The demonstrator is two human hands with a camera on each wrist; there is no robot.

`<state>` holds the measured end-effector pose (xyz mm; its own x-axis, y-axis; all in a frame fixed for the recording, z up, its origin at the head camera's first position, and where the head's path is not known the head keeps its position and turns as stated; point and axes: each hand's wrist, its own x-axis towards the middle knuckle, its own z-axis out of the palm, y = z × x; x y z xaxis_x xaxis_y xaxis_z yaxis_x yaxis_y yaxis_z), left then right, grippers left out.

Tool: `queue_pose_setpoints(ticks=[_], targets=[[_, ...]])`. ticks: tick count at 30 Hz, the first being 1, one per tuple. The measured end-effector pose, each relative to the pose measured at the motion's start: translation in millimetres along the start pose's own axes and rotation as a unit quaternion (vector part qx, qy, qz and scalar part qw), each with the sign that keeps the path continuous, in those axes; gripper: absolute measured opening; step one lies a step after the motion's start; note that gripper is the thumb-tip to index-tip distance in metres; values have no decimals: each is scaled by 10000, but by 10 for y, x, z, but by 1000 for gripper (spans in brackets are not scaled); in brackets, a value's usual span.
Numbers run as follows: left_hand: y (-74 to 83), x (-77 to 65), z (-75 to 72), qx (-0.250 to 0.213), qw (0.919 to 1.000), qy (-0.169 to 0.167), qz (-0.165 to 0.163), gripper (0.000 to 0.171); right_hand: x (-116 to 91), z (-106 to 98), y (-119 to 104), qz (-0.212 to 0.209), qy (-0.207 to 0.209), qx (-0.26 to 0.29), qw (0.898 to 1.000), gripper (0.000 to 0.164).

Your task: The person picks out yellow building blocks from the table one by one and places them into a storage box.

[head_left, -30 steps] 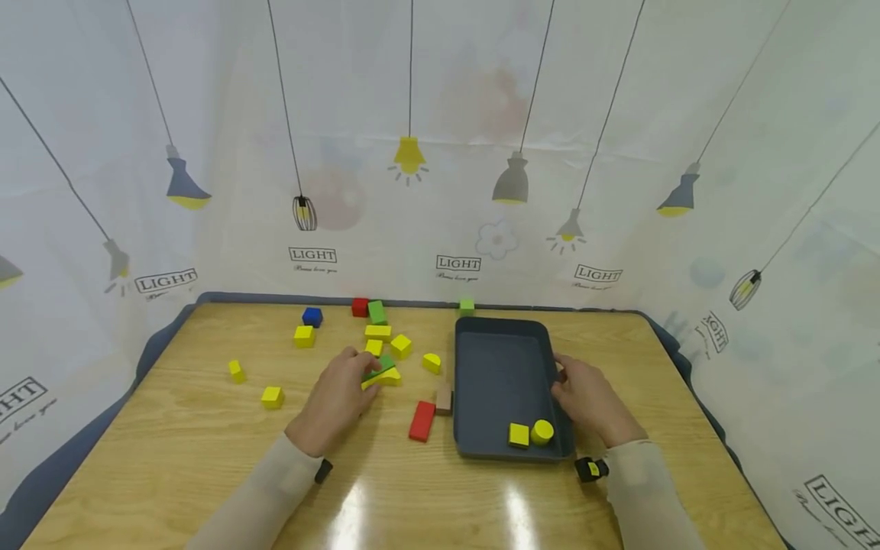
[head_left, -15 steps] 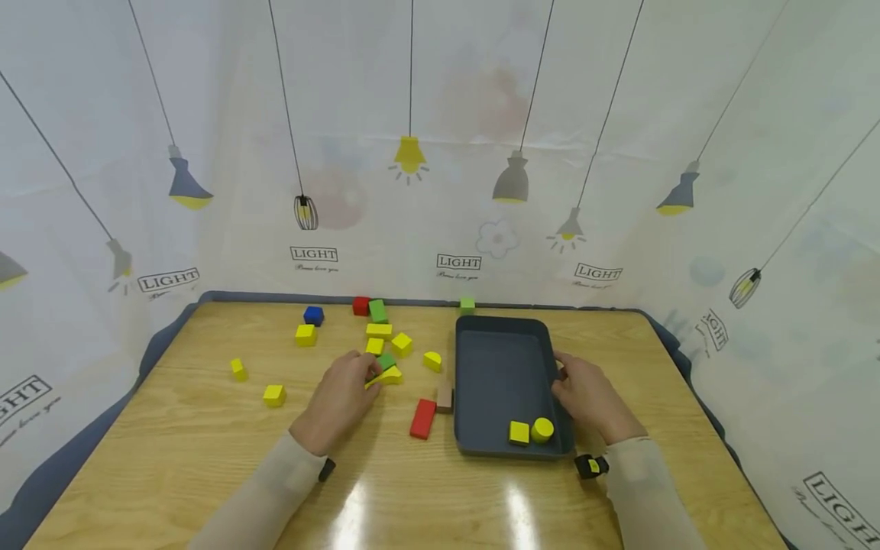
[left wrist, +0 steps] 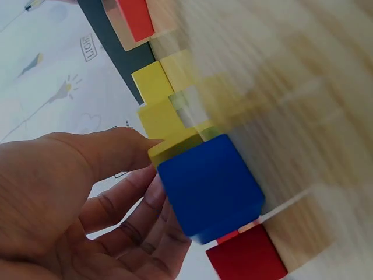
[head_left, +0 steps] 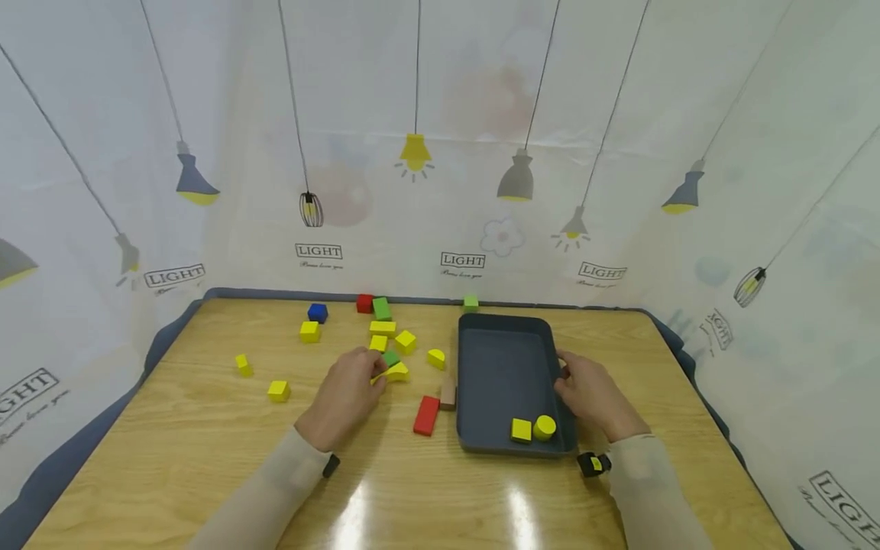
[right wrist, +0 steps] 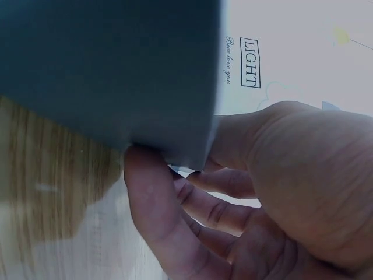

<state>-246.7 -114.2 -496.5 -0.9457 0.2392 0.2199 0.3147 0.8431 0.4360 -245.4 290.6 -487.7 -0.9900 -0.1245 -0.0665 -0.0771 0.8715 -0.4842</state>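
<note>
The tabletop (head_left: 412, 489) shows wood grain under a glossy finish with bright streaks of reflected light. The tray (head_left: 505, 367) looks like smooth, matt plastic; the blue cube (left wrist: 213, 186), smooth and painted; the backdrop (head_left: 440, 198), matt, lightly creased cloth.

White backdrop (head_left: 357, 92) w/ printed lamps (head_left: 415, 155), "LIGHT" lettering (head_left: 463, 260), lt wood table (head_left: 158, 458), glare (head_left: 351, 519) nr front

A wood-grained surface (head_left: 406, 489) carries two bright reflections along its near part, and a dark blue-grey border (head_left: 169, 334) shows past its far and side edges. Beyond rises a white backdrop (head_left: 426, 61) printed with hanging lamps: a yellow lamp (head_left: 415, 154) near the middle, a grey dome lamp (head_left: 516, 177) right of it, and caged bulbs at left and right. Boxed "LIGHT" labels (head_left: 463, 260) run below, with a pale flower outline (head_left: 502, 237) just above the middle one.
</note>
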Motion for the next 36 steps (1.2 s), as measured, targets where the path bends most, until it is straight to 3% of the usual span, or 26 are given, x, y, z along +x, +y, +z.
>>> queue_pose_setpoints(ticks=[22, 36], targets=[[128, 12, 0, -151, 9997, 158, 52, 14, 16, 5, 4, 34, -40, -13, 10000, 58], [357, 18, -9, -295, 9986, 226, 368, 18, 5, -7, -13, -43, -29, -50, 10000, 58]])
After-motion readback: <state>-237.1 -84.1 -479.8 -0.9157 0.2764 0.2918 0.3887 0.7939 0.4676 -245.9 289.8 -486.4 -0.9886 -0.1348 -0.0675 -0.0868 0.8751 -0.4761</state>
